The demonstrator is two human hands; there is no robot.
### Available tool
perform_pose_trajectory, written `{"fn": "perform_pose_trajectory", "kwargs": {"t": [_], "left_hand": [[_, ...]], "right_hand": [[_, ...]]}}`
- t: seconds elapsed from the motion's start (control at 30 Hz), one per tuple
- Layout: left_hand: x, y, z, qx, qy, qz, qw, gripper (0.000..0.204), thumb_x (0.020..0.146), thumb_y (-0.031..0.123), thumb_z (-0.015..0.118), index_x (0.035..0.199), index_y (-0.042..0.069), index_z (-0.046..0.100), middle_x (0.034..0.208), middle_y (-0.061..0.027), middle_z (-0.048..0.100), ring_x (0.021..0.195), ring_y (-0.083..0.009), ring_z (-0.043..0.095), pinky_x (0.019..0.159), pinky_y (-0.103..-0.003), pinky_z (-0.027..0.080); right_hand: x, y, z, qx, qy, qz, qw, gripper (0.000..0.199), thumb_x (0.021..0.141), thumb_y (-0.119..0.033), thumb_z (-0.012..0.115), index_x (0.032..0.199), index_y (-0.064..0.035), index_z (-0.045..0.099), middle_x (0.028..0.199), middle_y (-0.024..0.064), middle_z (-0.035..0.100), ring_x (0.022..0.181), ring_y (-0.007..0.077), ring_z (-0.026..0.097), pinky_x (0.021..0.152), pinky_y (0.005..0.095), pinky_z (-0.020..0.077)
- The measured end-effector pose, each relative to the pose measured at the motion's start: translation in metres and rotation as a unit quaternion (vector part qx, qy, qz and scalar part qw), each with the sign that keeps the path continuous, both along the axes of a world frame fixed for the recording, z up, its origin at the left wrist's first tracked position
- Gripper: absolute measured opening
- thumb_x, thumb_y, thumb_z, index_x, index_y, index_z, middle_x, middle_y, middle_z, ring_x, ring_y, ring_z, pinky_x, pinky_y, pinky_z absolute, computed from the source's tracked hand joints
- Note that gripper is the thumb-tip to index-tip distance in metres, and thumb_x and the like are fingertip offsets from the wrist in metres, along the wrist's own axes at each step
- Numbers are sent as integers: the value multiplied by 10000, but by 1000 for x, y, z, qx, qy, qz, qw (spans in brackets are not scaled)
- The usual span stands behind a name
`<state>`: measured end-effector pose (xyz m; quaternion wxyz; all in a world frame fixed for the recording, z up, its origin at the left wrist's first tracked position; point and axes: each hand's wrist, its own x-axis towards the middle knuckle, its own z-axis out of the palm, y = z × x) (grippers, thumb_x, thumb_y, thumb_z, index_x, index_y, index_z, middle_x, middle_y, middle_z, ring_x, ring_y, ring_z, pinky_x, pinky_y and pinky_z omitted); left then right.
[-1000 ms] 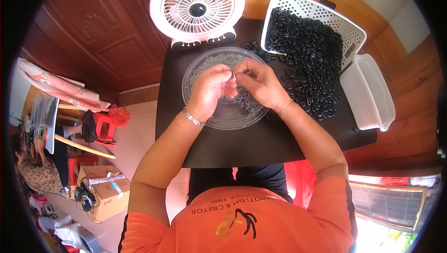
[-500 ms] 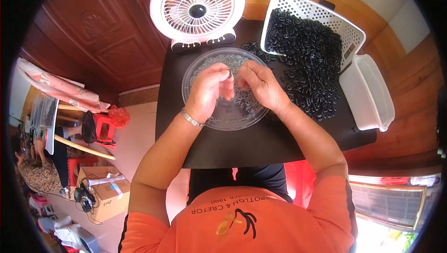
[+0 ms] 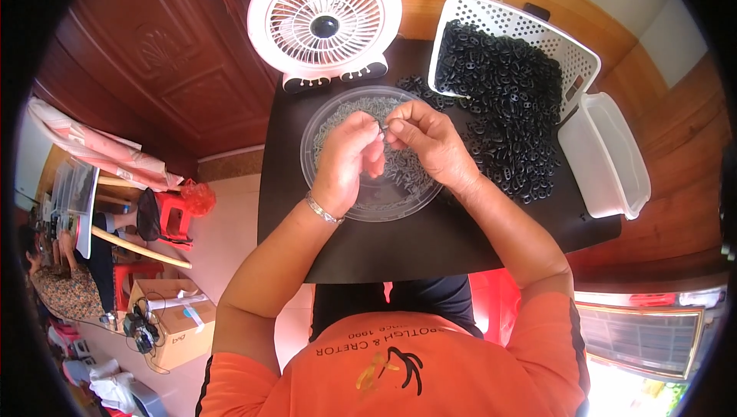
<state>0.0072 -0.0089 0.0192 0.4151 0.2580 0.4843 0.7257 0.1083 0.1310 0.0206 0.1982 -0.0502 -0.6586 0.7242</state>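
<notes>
Left hand and right hand: fingers pinched together over the dish; any part between them is too small to identify.

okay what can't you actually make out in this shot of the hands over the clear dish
- Head view: whatever the left hand and right hand pinch, too small, covered by fingertips.
- Small grey pieces in the clear dish: too small to identify.
- White basket: its floor is buried under black parts.
</notes>
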Motion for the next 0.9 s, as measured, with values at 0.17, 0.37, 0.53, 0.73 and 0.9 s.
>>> {"fn": "perform_pose_trajectory", "kwargs": {"t": [0.17, 0.37, 0.53, 0.73, 0.9], "left_hand": [[1, 4, -3, 5, 106, 35, 994, 152, 952, 194, 518, 893, 58, 551, 789, -30, 557, 646, -132, 554, 587, -238, 439], [1, 6, -2, 57, 526, 108, 841, 88, 931, 98, 547, 910, 19, 580, 829, -31, 552, 660, -111, 518, 618, -243, 435], [7, 6, 1, 41, 478, 88, 873, 97, 924, 89, 547, 873, 10, 570, 795, -27, 544, 665, -87, 511, 611, -241, 431], [9, 1, 8, 14, 316, 25, 948, 146, 937, 135, 540, 856, 19, 572, 759, -17, 555, 659, -78, 517, 606, -236, 435], [14, 2, 9, 31, 327, 37, 944, 158, 942, 148, 541, 858, 18, 574, 761, -18, 558, 663, -78, 518, 602, -234, 435]], "right_hand": [[0, 4, 0, 5, -21, -13, 1000, 151, 973, -167, 564, 957, -20, 596, 815, 4, 606, 756, 73, 548, 723, 235, 475], [0, 1, 0, 31, -44, -38, 998, 155, 964, -158, 573, 902, -16, 583, 771, -2, 590, 697, 65, 534, 649, 228, 464], [0, 5, -4, 79, -63, -39, 994, 194, 955, -173, 578, 851, -9, 578, 722, 9, 584, 667, 70, 538, 603, 238, 460], [2, 8, 4, 69, -120, 38, 990, 272, 976, -249, 521, 838, -24, 586, 697, 7, 573, 624, 85, 523, 576, 238, 445], [3, 11, 2, 65, -140, 64, 986, 297, 979, -266, 505, 821, -27, 585, 693, 4, 564, 612, 89, 507, 562, 240, 433]]}}
